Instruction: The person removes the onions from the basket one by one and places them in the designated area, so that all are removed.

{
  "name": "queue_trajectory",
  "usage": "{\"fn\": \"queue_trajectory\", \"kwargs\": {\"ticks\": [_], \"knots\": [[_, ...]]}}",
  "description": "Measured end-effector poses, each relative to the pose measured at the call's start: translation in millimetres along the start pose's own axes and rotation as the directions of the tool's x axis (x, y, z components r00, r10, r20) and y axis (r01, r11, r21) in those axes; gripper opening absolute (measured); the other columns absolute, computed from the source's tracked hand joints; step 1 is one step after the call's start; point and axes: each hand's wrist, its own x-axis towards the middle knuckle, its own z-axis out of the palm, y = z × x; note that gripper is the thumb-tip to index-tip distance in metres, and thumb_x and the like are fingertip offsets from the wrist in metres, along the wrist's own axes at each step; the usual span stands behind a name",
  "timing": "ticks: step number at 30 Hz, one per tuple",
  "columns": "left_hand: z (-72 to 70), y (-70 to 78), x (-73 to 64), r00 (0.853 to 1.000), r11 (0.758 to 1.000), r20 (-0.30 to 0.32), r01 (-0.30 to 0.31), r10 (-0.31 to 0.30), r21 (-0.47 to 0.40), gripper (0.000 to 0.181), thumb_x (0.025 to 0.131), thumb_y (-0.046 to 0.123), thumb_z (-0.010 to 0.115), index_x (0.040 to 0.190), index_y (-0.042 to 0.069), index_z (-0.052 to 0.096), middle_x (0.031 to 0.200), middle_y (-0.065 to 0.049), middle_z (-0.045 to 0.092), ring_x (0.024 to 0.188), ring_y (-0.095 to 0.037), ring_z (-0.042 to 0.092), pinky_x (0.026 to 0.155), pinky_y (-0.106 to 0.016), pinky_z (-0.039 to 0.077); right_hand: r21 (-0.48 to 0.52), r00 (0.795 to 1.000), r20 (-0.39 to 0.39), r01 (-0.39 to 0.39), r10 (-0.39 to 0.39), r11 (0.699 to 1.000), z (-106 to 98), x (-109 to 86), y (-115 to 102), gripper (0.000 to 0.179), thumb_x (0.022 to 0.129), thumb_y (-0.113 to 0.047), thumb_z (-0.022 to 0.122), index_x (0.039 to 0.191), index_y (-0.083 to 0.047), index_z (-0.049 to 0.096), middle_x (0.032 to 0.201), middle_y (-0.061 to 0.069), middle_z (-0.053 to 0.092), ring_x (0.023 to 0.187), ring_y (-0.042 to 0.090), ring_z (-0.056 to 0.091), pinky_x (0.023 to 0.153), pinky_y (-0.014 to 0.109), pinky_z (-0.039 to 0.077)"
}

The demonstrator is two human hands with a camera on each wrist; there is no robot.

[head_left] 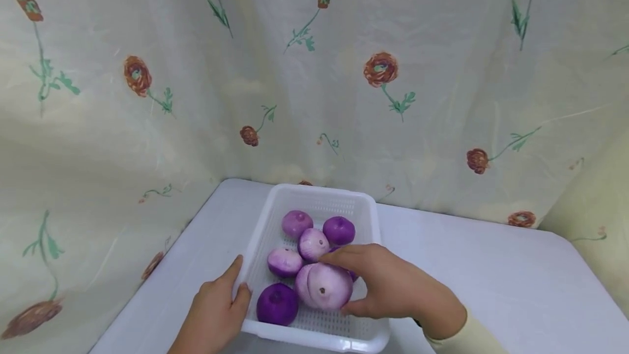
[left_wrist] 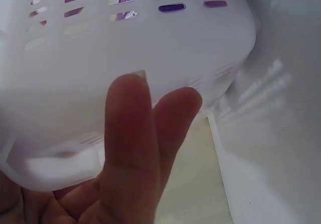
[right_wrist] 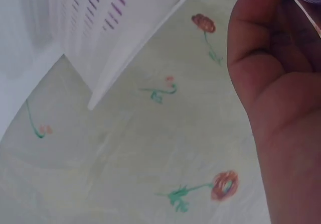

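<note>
The right arm wears a pale yellow sleeve, at five o'clock in the head view. Beside it is a small dark piece, unclear. The left hand, at seven o'clock, is bare.

I note the head view set above, facing forward and down at the basket, flowered cloth beyond. Left wrist view: close against the basket's outside. Right wrist view: farther off, sharing basket and cloth with the head view.

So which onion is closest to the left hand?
The dark purple onion in the white basket, at its near left corner, beside the left hand; all the others are farther away.
</note>
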Motion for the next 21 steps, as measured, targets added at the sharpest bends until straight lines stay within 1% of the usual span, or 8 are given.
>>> {"fn": "queue_trajectory", "kwargs": {"ticks": [3, 4, 5, 8, 11, 16, 19, 21], "knots": [[-0.4, 1.5, 0.0, 0.999, 1.0, 0.027, 0.021, -0.021, -0.013, 0.058, 0.103, 0.015, 0.062, 0.157, -0.003, 0.047, 0.06, 0.002, 0.047, 0.054, -0.011, 0.045, 0.058, -0.034, 0.049, 0.031, 0.996, -0.085, -0.038, 0.04, 0.999, -3, -10.6, 1, 0.079, 0.075, -0.025, 0.097, 0.146, -0.018, 0.063, 0.138, -0.013, 0.065, 0.122, 0.007, 0.062, 0.102, 0.035, 0.053], [-0.4, 1.8, 0.2, 0.999, 0.999, 0.03, 0.026, -0.025, -0.02, 0.058, 0.103, 0.015, 0.062, 0.157, -0.002, 0.046, 0.06, 0.003, 0.046, 0.052, -0.01, 0.042, 0.056, -0.033, 0.047, 0.036, 0.992, -0.117, -0.041, 0.045, 0.999, -4, -14.2, 2, 0.081, 0.075, -0.026, 0.097, 0.147, -0.018, 0.062, 0.137, -0.013, 0.065, 0.119, 0.006, 0.062, 0.099, 0.035, 0.054], [-0.4, 2.0, 0.2, 0.999, 0.999, 0.034, 0.03, -0.029, -0.025, 0.059, 0.104, 0.015, 0.062, 0.157, -0.002, 0.046, 0.06, 0.003, 0.045, 0.05, -0.01, 0.041, 0.055, -0.033, 0.046, 0.043, 0.988, -0.147, -0.044, 0.05, 0.998, -6, -17.6, 2, 0.082, 0.075, -0.026, 0.097, 0.148, -0.018, 0.061, 0.136, -0.012, 0.065, 0.115, 0.006, 0.063, 0.095, 0.034, 0.056], [0.3, 2.9, 0.0, 0.999, 1.0, 0.033, 0.023, -0.022, -0.017, 0.059, 0.104, 0.015, 0.062, 0.157, -0.002, 0.046, 0.061, 0.004, 0.046, 0.054, -0.01, 0.045, 0.061, -0.033, 0.049, 0.042, 0.974, -0.22, -0.041, 0.049, 0.998, -10, -27.1, 4, 0.084, 0.076, -0.028, 0.097, 0.15, -0.017, 0.06, 0.133, -0.01, 0.066, 0.107, 0.006, 0.063, 0.084, 0.032, 0.058], [1.1, 3.7, 0.6, 0.999, 0.999, 0.046, 0.028, -0.027, -0.027, 0.059, 0.104, 0.016, 0.062, 0.158, -0.001, 0.045, 0.059, 0.004, 0.045, 0.053, -0.01, 0.046, 0.061, -0.033, 0.049, 0.049, 0.965, -0.257, -0.043, 0.054, 0.998, -14, -34.1, 6, 0.084, 0.076, -0.03, 0.097, 0.149, -0.015, 0.059, 0.133, -0.008, 0.067, 0.104, 0.007, 0.063, 0.077, 0.032, 0.058], [1.7, 4.9, 2.7, 0.998, 1.0, 0.06, 0.025, -0.024, -0.014, 0.059, 0.105, 0.016, 0.06, 0.159, -0.001, 0.044, 0.058, 0.004, 0.045, 0.052, -0.01, 0.045, 0.061, -0.033, 0.049, 0.04, 0.957, -0.284, -0.059, 0.068, 0.997, -18, -41.9, 9, 0.084, 0.077, -0.032, 0.097, 0.149, -0.013, 0.059, 0.135, -0.006, 0.067, 0.105, 0.008, 0.064, 0.077, 0.033, 0.059], [0.9, 5.6, 4.3, 0.997, 0.999, 0.068, 0.033, -0.033, -0.001, 0.059, 0.105, 0.016, 0.059, 0.159, -0.001, 0.043, 0.059, 0.002, 0.046, 0.055, -0.011, 0.048, 0.066, -0.036, 0.051, 0.027, 0.952, -0.297, -0.072, 0.077, 0.997, -23, -45.2, 11, 0.084, 0.077, -0.033, 0.097, 0.15, -0.014, 0.058, 0.135, -0.006, 0.067, 0.105, 0.008, 0.064, 0.078, 0.033, 0.059], [-0.2, 5.8, 5.0, 0.997, 0.999, 0.063, 0.043, -0.042, -0.001, 0.058, 0.105, 0.016, 0.059, 0.159, 0.0, 0.044, 0.065, -0.001, 0.056, 0.061, -0.011, 0.054, 0.071, -0.039, 0.054, 0.023, 0.948, -0.303, -0.092, 0.095, 0.995, -27, -46.9, 12, 0.085, 0.077, -0.034, 0.096, 0.15, -0.015, 0.058, 0.135, -0.007, 0.067, 0.107, 0.007, 0.064, 0.079, 0.032, 0.058]]}}
